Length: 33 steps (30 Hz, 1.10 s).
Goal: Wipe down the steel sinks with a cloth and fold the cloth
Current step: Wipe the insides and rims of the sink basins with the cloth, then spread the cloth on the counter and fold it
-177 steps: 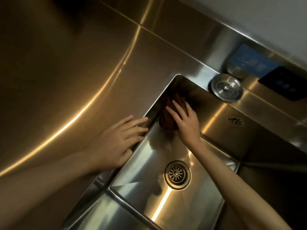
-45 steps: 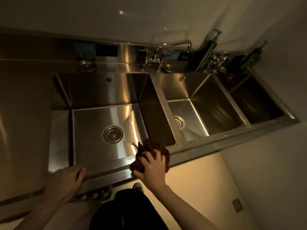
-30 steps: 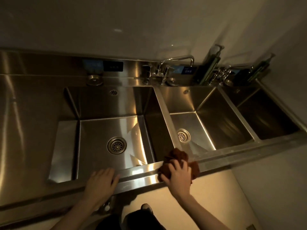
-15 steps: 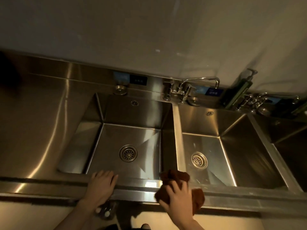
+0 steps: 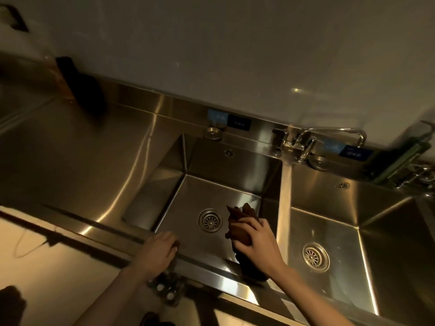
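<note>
**Cloth leaves the rim for the left sink**

Half a second ago the right hand pressed the brown cloth on the front rim, just where the divider between the two sinks meets it. Now hand and cloth sit to the left of that divider, over the left sink and just beside its drain. The fingers are curled over the bunched cloth and grip it. Its upper corners stick up loose, and its lower end hangs at the sink's front wall. Whether it is pressing on steel at this instant cannot be told.

The left hand has stayed on the front rim, and its fingers now bend over the inner edge and hold it as a brace.

My reading is that the rim pass is done and wiping is going on inside the left sink. The right sink and its drain have no cloth near them. The cloth is crumpled, so the folding step is not yet begun.

Writing is scarce. A blue plate and a dark plate sit on the back panel behind the left sink, and another blue plate sits near the tap. Each carries pale marks too small and blurred to read. No brand shows on the green bottle at the right.
</note>
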Tool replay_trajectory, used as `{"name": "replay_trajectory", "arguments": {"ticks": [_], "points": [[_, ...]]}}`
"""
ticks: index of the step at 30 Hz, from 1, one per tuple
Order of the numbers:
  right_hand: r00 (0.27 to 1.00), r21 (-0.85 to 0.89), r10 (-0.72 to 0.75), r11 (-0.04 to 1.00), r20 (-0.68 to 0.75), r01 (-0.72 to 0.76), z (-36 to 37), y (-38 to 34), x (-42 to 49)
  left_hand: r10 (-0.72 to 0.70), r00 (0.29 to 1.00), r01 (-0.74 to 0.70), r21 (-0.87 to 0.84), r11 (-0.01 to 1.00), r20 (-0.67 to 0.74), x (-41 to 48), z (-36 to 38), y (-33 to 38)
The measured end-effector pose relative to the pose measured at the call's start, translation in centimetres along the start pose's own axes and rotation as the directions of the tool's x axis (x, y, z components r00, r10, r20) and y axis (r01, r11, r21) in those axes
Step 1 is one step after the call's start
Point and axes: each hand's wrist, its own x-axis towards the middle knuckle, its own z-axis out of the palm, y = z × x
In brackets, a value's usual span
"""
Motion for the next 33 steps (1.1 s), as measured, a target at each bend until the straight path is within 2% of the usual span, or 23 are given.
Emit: {"name": "replay_trajectory", "arguments": {"ticks": [3, 7, 15, 22, 24, 26, 28, 33], "points": [[0.993, -0.001, -0.114, 0.994, 0.031, 0.114, 1.1, -1.8, 1.8, -0.024, 0.994, 0.024, 0.005, 1.0, -0.11, -0.3, -1.2, -2.0], [0.98, 0.034, -0.188, 0.982, 0.06, 0.186, 3.0, -5.6, 4.8, -0.089, 0.98, 0.097, 0.037, 0.995, -0.18, -0.9, -3.0, -6.2], [0.956, 0.14, -0.291, 0.949, 0.03, 0.284, 9.2, -17.4, 14.0, -0.289, 0.939, 0.289, -0.028, 0.957, -0.185, -2.4, -7.8, -17.3], [0.946, 0.14, -0.32, 0.936, -0.046, 0.323, 14.0, -29.1, 22.7, -0.289, 0.946, 0.281, -0.073, 0.957, -0.15, -2.9, -11.3, -26.7], [0.956, 0.141, -0.292, 0.948, 0.02, 0.287, 15.1, -31.0, 24.6, -0.29, 0.949, 0.282, -0.076, 0.956, -0.126, -2.8, -11.9, -28.9], [0.955, 0.143, -0.23, 0.968, 0.188, 0.205, 16.0, -31.6, 26.0, -0.273, 0.954, 0.266, -0.071, 0.961, -0.125, -2.4, -12.5, -30.5], [0.943, 0.116, -0.184, 0.981, 0.277, 0.157, 16.4, -30.9, 26.4, -0.252, 0.957, 0.241, -0.087, 0.967, -0.142, -1.8, -13.1, -31.3], [0.969, 0.106, 0.003, 0.994, 0.248, -0.03, 15.5, -28.0, 24.8, -0.108, 0.975, 0.069, -0.2, 0.977, -0.193, 0.9, -13.1, -31.1]]}}
